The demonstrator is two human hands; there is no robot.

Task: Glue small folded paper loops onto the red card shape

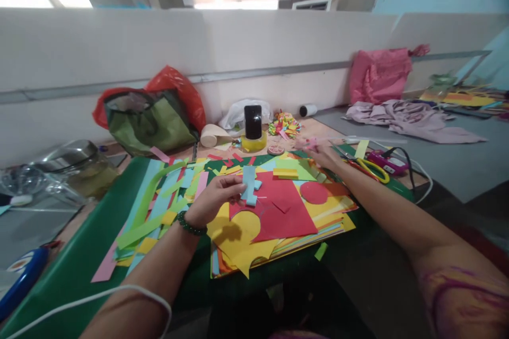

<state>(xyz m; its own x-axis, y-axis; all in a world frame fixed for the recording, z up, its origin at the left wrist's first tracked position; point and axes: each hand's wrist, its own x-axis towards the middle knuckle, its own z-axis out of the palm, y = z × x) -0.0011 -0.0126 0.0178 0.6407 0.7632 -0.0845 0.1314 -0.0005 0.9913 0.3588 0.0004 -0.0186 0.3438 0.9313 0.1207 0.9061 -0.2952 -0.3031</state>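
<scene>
My left hand (226, 194) pinches a light blue paper strip (248, 183) upright between thumb and fingers, above the stack of coloured paper. Small folded light blue pieces (252, 200) lie just behind and below it. Stretched out to the far edge of the green surface, my right hand (323, 154) is smeared, with something small and pink (311, 143) at its fingers; whether it is held is unclear. Under my hands lie a red sheet (292, 225), a yellow sheet with a rounded cut (242, 228) and a red paper circle (314, 193).
Paper strips (145, 222) spread on the left. Scissors with yellow handles (374, 169) and a purple device (387, 163) lie at right. A phone (253, 122) stands upright by a yellow tape roll (254, 142). A glass jar (81, 169) and green bag (151, 119) stand left.
</scene>
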